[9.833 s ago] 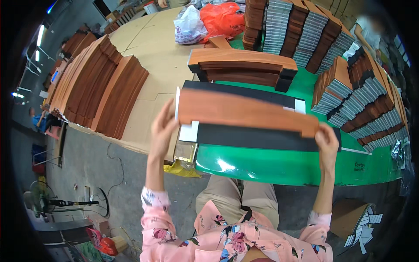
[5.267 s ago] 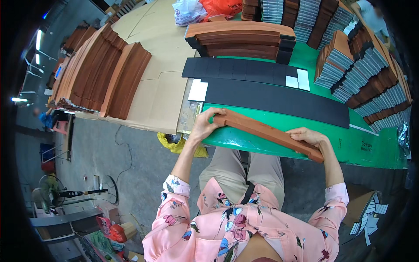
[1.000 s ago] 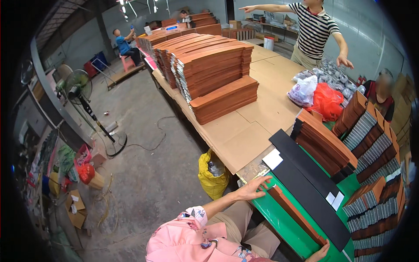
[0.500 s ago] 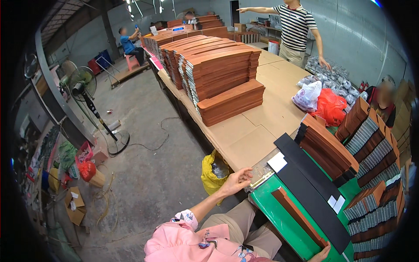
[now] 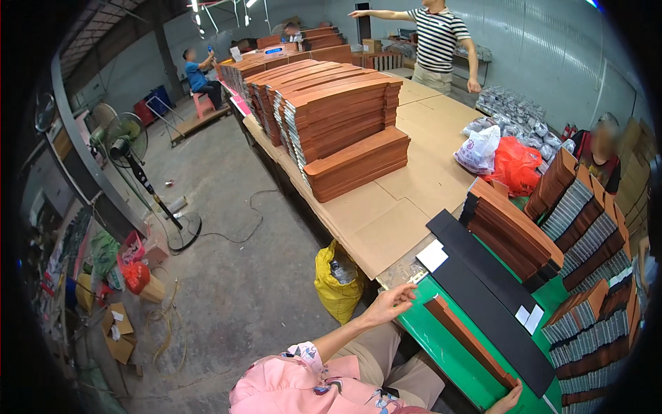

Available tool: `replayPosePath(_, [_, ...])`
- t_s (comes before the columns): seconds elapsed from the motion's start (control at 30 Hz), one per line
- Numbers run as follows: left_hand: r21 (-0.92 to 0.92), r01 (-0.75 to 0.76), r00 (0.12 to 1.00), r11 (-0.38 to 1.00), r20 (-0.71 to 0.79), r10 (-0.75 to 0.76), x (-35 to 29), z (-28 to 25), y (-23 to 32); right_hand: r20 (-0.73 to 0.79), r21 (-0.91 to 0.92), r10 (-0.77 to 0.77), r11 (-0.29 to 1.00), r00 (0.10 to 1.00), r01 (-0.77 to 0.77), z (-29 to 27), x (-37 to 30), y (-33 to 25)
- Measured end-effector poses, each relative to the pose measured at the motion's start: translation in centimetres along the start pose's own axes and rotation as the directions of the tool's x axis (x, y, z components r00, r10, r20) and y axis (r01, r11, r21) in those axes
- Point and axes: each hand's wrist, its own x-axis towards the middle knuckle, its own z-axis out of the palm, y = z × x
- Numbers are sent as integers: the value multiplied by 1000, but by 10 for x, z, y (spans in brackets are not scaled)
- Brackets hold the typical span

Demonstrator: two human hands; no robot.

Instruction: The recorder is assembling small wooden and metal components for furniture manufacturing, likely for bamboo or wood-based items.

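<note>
Since a few seconds ago the left hand [image 5: 392,303] has let go of the brown board [image 5: 471,341], its fingers loose and empty; only the right hand [image 5: 507,399] touches the board's near end (gripping or not, I cannot tell), so the handling seems paused. The board lies between four and five o'clock on the green tabletop [image 5: 433,334], with a striped-shirted co-worker [image 5: 435,43] at one and a fan [image 5: 121,147] at ten.

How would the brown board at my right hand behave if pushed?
The brown board is probably stiff: it looks nearly straight along its length. It may slide easily, since the green surface under it looks smooth. Being long, it might swivel if pushed at one end.
</note>
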Motion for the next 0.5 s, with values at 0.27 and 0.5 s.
replayPosePath(0.27, [50,24,999,998,-22,-23,-4,5,-5,25,85,11,996,1000,-13,1,1,-5])
replayPosePath(0.5, [113,10,1000,994,-5,-9,-1,12,-5,35,-16,25,1000,999,-24,0,2,-5])
